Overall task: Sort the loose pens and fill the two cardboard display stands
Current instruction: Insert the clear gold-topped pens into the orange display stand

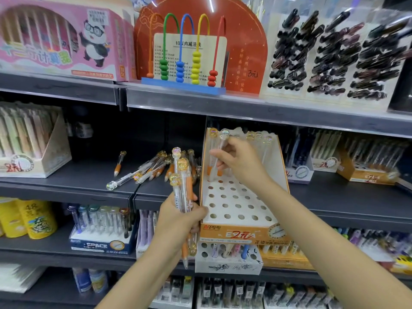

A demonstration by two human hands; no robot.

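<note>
Dark shelves [89, 175] run across the view, crowded with stock: a pink panda box [62, 39] and a bead abacus [185, 52] above, a blue pen box [100, 233] below. On the middle shelf sits the orange cardboard stand [240, 230], its white holed panel mostly unfilled, a few pens standing along the back rows. Loose pens [153, 168] lie heaped just left of it. The left hand [178, 219] grips a bundle of pens [182, 181] beside the stand's front corner. The right hand [240, 161] pinches one clear pen [219, 150] over the back holes.
</note>
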